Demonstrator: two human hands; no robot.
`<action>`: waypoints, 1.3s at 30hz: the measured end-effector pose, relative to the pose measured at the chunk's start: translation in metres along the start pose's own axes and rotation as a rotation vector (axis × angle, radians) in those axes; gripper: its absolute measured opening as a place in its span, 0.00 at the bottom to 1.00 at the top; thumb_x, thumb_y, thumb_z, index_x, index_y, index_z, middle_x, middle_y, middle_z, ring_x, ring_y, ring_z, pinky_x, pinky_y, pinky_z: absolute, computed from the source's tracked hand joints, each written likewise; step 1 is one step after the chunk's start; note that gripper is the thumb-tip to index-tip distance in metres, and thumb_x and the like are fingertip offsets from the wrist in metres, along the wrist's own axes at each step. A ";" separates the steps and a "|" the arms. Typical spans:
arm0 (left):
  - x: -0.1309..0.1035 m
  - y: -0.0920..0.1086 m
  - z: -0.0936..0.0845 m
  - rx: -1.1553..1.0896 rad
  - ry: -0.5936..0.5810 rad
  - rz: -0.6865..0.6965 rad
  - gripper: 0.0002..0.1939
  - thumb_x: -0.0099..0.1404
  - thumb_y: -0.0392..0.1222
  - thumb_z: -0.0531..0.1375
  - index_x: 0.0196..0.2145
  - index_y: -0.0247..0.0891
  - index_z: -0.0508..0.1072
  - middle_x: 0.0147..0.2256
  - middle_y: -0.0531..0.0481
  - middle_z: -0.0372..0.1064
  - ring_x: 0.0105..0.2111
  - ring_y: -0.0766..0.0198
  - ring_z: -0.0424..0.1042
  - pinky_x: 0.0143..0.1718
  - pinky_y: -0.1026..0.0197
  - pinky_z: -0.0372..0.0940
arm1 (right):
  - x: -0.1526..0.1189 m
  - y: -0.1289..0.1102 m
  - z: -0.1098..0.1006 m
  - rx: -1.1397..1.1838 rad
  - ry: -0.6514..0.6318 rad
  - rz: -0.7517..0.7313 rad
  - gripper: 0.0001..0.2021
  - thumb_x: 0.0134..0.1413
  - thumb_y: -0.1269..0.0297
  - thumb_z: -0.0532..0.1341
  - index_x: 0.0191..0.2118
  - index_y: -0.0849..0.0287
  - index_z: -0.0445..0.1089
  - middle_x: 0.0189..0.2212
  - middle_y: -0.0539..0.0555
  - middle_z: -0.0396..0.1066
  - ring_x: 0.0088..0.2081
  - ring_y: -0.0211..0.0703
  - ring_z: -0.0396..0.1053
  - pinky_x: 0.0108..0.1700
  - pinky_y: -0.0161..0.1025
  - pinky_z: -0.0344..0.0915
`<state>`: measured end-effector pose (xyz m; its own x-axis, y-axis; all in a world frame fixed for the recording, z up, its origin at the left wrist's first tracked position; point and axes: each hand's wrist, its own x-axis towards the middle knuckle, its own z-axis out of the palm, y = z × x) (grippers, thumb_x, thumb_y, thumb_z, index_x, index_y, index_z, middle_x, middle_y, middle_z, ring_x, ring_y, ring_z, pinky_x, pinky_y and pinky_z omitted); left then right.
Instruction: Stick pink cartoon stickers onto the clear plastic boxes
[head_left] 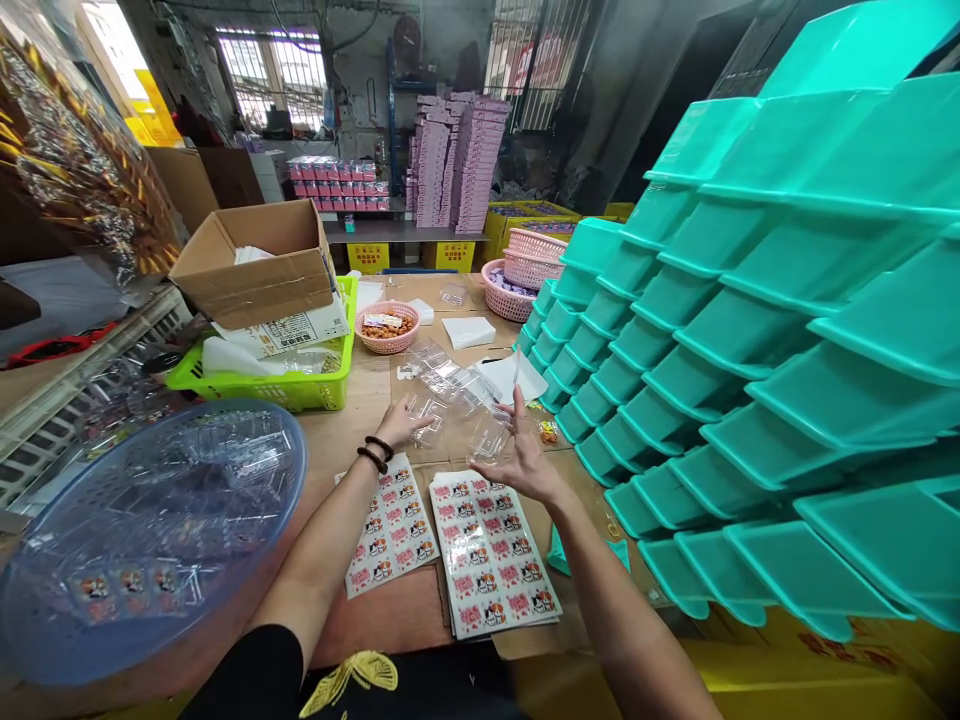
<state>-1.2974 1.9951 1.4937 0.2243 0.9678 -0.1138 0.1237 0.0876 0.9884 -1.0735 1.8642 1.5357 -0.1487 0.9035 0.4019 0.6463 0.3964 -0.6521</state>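
Two dark bracelets circle the wrist of my left hand (403, 421), whose fingers touch a small clear plastic box (429, 422) on the table. My right hand (520, 455) has thumb and fingers spread around another clear plastic box (489, 438), holding it near the table top. Beyond both hands lie more clear boxes (450, 380) in an overlapping row. Nearer my body are two sets of sticker sheets with cartoon cats and pink lettering, a left sheet (394, 525) and a right stack (491, 550).
Stacked teal bins (705, 330) rise on the right. At left stand a blue basket (289, 480) of clear packages and a green basket (315, 395) under a cardboard box (262, 290). A pink basket (388, 343) holds small brown items.
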 end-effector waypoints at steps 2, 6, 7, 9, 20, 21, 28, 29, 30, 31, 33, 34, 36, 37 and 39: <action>-0.018 0.014 0.006 0.037 0.116 0.090 0.54 0.46 0.47 0.75 0.66 0.36 0.57 0.57 0.35 0.64 0.57 0.50 0.65 0.52 0.56 0.62 | -0.001 -0.018 -0.007 0.006 -0.051 -0.064 0.63 0.48 0.53 0.70 0.70 0.54 0.16 0.64 0.67 0.53 0.64 0.57 0.58 0.63 0.57 0.57; -0.062 0.033 0.016 -0.168 -0.263 -0.012 0.31 0.54 0.60 0.68 0.47 0.36 0.71 0.42 0.41 0.73 0.34 0.62 0.74 0.34 0.61 0.68 | -0.004 -0.052 -0.019 -0.018 -0.213 -0.200 0.63 0.47 0.56 0.71 0.71 0.55 0.18 0.65 0.67 0.52 0.65 0.57 0.56 0.66 0.54 0.54; -0.071 0.033 0.017 -0.247 -0.406 -0.090 0.29 0.53 0.61 0.68 0.42 0.34 0.72 0.36 0.44 0.74 0.28 0.65 0.73 0.29 0.63 0.67 | -0.005 -0.058 -0.021 -0.019 -0.268 -0.226 0.63 0.47 0.57 0.71 0.72 0.56 0.19 0.66 0.67 0.52 0.65 0.57 0.56 0.66 0.53 0.55; -0.086 0.030 0.014 -0.369 -0.596 -0.230 0.26 0.52 0.60 0.69 0.35 0.33 0.72 0.28 0.47 0.73 0.22 0.68 0.71 0.25 0.66 0.66 | -0.005 -0.065 -0.021 -0.019 -0.376 -0.260 0.64 0.45 0.59 0.72 0.72 0.58 0.21 0.66 0.69 0.51 0.65 0.58 0.56 0.65 0.52 0.56; -0.122 0.016 0.008 -0.715 -0.578 -0.419 0.16 0.57 0.39 0.70 0.44 0.34 0.77 0.36 0.44 0.78 0.28 0.61 0.79 0.30 0.62 0.72 | -0.003 -0.059 -0.006 0.029 -0.513 -0.190 0.66 0.42 0.48 0.73 0.72 0.51 0.21 0.70 0.69 0.44 0.68 0.63 0.50 0.66 0.65 0.46; -0.125 0.016 0.011 -0.768 -0.507 -0.405 0.14 0.57 0.37 0.69 0.42 0.34 0.77 0.39 0.44 0.78 0.30 0.61 0.79 0.30 0.63 0.72 | -0.004 -0.059 -0.003 0.060 -0.449 -0.153 0.65 0.42 0.46 0.72 0.72 0.49 0.22 0.69 0.69 0.45 0.69 0.63 0.49 0.66 0.66 0.46; -0.143 0.014 0.028 -1.149 -0.368 -0.406 0.11 0.65 0.41 0.61 0.38 0.28 0.76 0.35 0.38 0.78 0.37 0.55 0.79 0.50 0.51 0.70 | -0.005 -0.058 0.043 0.323 0.012 -0.045 0.43 0.61 0.56 0.62 0.72 0.44 0.33 0.59 0.63 0.62 0.53 0.49 0.70 0.53 0.52 0.71; -0.144 0.014 0.028 -1.180 -0.362 -0.435 0.15 0.66 0.46 0.59 0.38 0.28 0.76 0.35 0.38 0.78 0.37 0.54 0.79 0.50 0.49 0.69 | -0.004 -0.057 0.048 0.311 0.003 -0.070 0.41 0.61 0.58 0.62 0.72 0.43 0.36 0.58 0.62 0.63 0.51 0.47 0.71 0.51 0.51 0.72; -0.144 0.014 0.028 -1.202 -0.348 -0.459 0.18 0.68 0.50 0.57 0.39 0.29 0.76 0.35 0.38 0.78 0.36 0.54 0.79 0.50 0.48 0.69 | -0.002 -0.056 0.050 0.274 0.010 -0.103 0.38 0.61 0.59 0.62 0.71 0.43 0.42 0.57 0.61 0.63 0.49 0.47 0.72 0.50 0.50 0.72; -0.144 0.014 0.028 -1.216 -0.331 -0.475 0.21 0.69 0.52 0.55 0.40 0.30 0.76 0.35 0.39 0.78 0.36 0.54 0.79 0.49 0.48 0.70 | 0.000 -0.056 0.049 0.218 0.043 -0.141 0.35 0.60 0.60 0.63 0.69 0.43 0.49 0.56 0.60 0.63 0.50 0.47 0.71 0.52 0.50 0.72; -0.144 0.014 0.027 -1.231 -0.305 -0.485 0.22 0.72 0.52 0.52 0.41 0.31 0.75 0.36 0.40 0.78 0.36 0.55 0.79 0.47 0.49 0.70 | 0.003 -0.059 0.042 0.085 0.180 -0.214 0.25 0.57 0.60 0.66 0.61 0.46 0.65 0.54 0.59 0.63 0.52 0.49 0.69 0.54 0.52 0.70; -0.144 0.013 0.027 -1.240 -0.294 -0.482 0.21 0.72 0.52 0.51 0.41 0.30 0.75 0.38 0.40 0.78 0.37 0.54 0.79 0.48 0.50 0.70 | 0.004 -0.062 0.036 0.028 0.267 -0.240 0.20 0.56 0.61 0.67 0.54 0.48 0.72 0.54 0.59 0.64 0.53 0.50 0.68 0.54 0.52 0.69; -0.144 0.012 0.027 -1.278 -0.260 -0.469 0.22 0.73 0.50 0.50 0.41 0.30 0.75 0.41 0.39 0.78 0.43 0.51 0.78 0.51 0.48 0.69 | 0.005 -0.071 0.021 -0.045 0.403 -0.273 0.08 0.54 0.63 0.68 0.42 0.51 0.76 0.51 0.59 0.66 0.51 0.50 0.69 0.52 0.51 0.70; -0.144 0.012 0.028 -1.303 -0.231 -0.463 0.22 0.74 0.49 0.49 0.41 0.30 0.76 0.41 0.39 0.78 0.45 0.49 0.77 0.53 0.46 0.67 | 0.005 -0.076 0.013 -0.057 0.417 -0.288 0.05 0.54 0.65 0.68 0.38 0.53 0.76 0.49 0.58 0.69 0.49 0.49 0.71 0.50 0.49 0.71; -0.144 0.012 0.027 -1.353 -0.167 -0.457 0.22 0.74 0.49 0.48 0.38 0.31 0.76 0.40 0.41 0.79 0.48 0.48 0.76 0.56 0.43 0.64 | 0.004 -0.084 -0.002 -0.050 0.357 -0.310 0.02 0.56 0.67 0.66 0.36 0.54 0.74 0.41 0.55 0.74 0.41 0.44 0.73 0.43 0.43 0.71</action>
<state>-1.3018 1.8500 1.5192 0.5373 0.7638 -0.3577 -0.7606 0.6220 0.1859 -1.1270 1.8341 1.5930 -0.0792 0.6282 0.7740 0.6487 0.6221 -0.4385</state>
